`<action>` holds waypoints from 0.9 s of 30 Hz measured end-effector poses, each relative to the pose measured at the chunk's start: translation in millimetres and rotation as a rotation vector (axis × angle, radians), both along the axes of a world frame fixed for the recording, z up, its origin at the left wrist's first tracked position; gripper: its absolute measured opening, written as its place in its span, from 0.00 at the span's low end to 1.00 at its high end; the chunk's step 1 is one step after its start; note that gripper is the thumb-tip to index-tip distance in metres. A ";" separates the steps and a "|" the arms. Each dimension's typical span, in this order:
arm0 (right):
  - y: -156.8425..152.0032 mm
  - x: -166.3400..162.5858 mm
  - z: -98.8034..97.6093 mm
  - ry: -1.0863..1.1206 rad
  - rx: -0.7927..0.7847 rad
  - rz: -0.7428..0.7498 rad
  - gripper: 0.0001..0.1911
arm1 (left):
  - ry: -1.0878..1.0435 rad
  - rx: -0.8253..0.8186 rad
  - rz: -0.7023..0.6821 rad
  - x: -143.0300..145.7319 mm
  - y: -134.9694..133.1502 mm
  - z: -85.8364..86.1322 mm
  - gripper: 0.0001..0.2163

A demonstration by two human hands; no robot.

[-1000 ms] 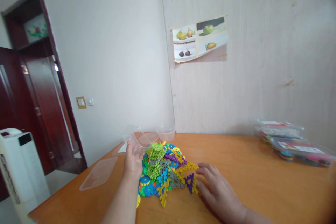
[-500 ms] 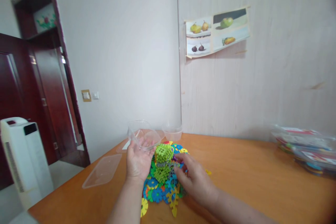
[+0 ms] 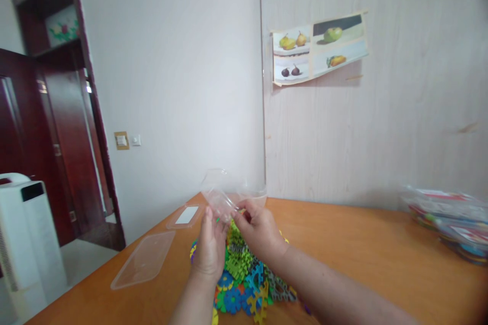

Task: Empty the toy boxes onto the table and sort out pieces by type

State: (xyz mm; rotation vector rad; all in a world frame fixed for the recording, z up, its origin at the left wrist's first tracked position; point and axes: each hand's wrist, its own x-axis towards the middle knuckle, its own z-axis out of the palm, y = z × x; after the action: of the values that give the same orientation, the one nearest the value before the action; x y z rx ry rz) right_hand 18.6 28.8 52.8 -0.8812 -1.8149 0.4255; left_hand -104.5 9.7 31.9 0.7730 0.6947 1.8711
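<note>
A clear plastic container (image 3: pixel 218 189) is held tilted above a pile of flat toy pieces. My left hand (image 3: pixel 209 251) grips its lower left part, thumb up along the near side. At the container's right edge, the thumb and fingers of my right hand (image 3: pixel 261 228) are closed on the rim. Below and between the hands lies the pile of notched interlocking plastic pieces, with stacked lime-green ones (image 3: pixel 239 264), blue gear-shaped discs (image 3: pixel 232 300), a yellow piece (image 3: pixel 260 302) and grey ones (image 3: pixel 280 289). My hands hide part of the pile.
Two flat clear lids lie on the left: a bare one (image 3: pixel 145 259) and one with a white label (image 3: pixel 186 215). Another translucent tub (image 3: pixel 256 193) stands by the wall. Packs of coloured pieces (image 3: pixel 450 208) lie at the table's right. A white appliance (image 3: pixel 32 249) stands beyond the left edge.
My right hand has moved up and left from the pile to the container's rim. The container is now tipped more steeply between both hands. The view has shifted slightly.
</note>
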 end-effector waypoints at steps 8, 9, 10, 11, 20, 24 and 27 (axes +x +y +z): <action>92.3 53.6 14.2 -0.227 0.074 -0.284 0.11 | 1.106 0.058 0.354 6.6 2.8 -21.2 0.15; 103.8 59.4 15.5 -0.253 0.072 -0.310 0.11 | 1.256 0.073 0.376 7.6 2.7 -23.5 0.14; 114.6 64.2 16.2 -0.274 0.069 -0.331 0.11 | 1.381 0.068 0.398 8.3 2.6 -25.6 0.14; 124.6 68.0 16.5 -0.288 0.065 -0.348 0.11 | 1.477 0.049 0.420 8.4 2.7 -27.5 0.13; 180.2 67.9 10.6 -0.414 0.016 -0.407 0.13 | 1.571 -0.182 0.615 -6.3 8.5 -32.1 0.12; 189.7 60.8 6.5 -0.455 0.001 -0.385 0.13 | 1.455 -0.212 0.690 -9.0 9.9 -31.8 0.13; 192.3 57.1 2.9 -0.475 -0.008 -0.367 0.14 | 1.386 -0.270 0.737 -10.5 10.2 -32.2 0.14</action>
State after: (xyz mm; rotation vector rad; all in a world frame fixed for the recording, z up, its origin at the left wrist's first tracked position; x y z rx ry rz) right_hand 75.7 221.1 55.6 -1.3766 -2.0110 -0.0169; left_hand -115.0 19.9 -0.4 1.7818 2.2669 1.5105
